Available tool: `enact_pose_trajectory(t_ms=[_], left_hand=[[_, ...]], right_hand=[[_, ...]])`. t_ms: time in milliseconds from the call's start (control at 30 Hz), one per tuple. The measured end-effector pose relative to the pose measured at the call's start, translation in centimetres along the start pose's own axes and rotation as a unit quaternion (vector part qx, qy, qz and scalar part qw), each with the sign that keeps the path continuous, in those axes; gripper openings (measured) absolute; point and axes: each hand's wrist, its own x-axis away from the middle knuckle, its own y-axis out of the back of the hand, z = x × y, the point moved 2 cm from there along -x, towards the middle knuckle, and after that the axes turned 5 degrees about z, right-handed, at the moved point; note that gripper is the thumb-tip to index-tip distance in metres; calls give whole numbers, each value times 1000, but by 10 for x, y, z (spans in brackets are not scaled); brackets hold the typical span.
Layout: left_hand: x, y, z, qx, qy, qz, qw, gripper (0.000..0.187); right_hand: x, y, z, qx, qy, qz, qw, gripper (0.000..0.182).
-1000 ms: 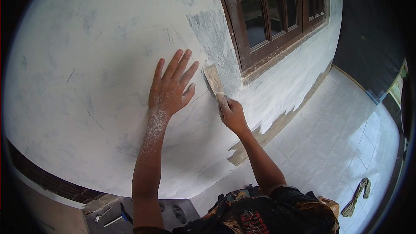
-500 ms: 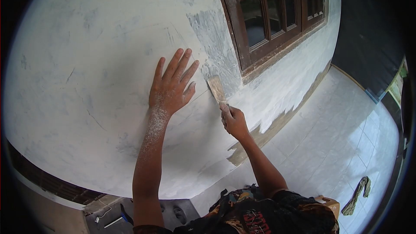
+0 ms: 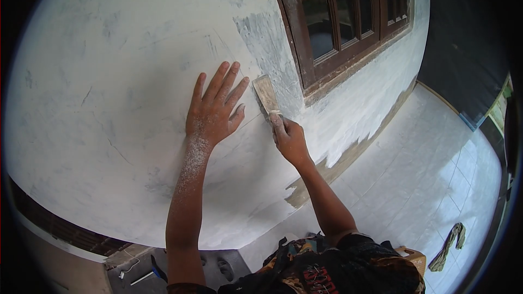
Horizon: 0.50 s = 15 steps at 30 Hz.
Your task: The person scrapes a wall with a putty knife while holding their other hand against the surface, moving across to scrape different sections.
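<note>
My left hand (image 3: pixel 213 110) lies flat on the white wall (image 3: pixel 136 98), its fingers spread, with white dust over the wrist and forearm. To its right, my right hand (image 3: pixel 289 140) is closed around the handle of a putty knife (image 3: pixel 266 96). The knife's broad blade points up and rests at or very near the wall, beside a rough grey patch (image 3: pixel 269 46). That patch runs along the left edge of the brown window frame (image 3: pixel 308 68). Whether the blade carries any putty is hard to tell.
Below the window, a bare brownish strip (image 3: pixel 348 159) edges the wall's foot. Pale tiles (image 3: pixel 403 152) cover the floor, with a crumpled cloth (image 3: pixel 448 246) at the right. A dark sheet (image 3: pixel 463 43) hangs beyond the wall. Dark sandals (image 3: pixel 225 268) lie at the bottom.
My right hand and the putty knife have moved a little up and to the left, closer to my left hand. My left hand has barely moved.
</note>
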Motion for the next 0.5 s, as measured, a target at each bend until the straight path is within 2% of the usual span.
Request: enact_pose_trajectory(t_ms=[67, 167, 300, 367, 500], left_hand=[[0, 0, 0, 0, 0, -7, 1000, 63], [0, -2, 1, 10, -1, -15, 1000, 63], [-1, -1, 0, 7, 2, -7, 1000, 62], [-1, 0, 0, 58, -2, -25, 998, 62], [0, 0, 0, 51, 1, -28, 998, 62]], right_hand=[[3, -1, -3, 6, 5, 2, 1000, 51], [17, -2, -18, -18, -35, 5, 999, 50], [-4, 0, -2, 1, -8, 12, 1000, 48], [-5, 1, 8, 22, -11, 22, 999, 48], [11, -1, -16, 19, 26, 5, 999, 50]])
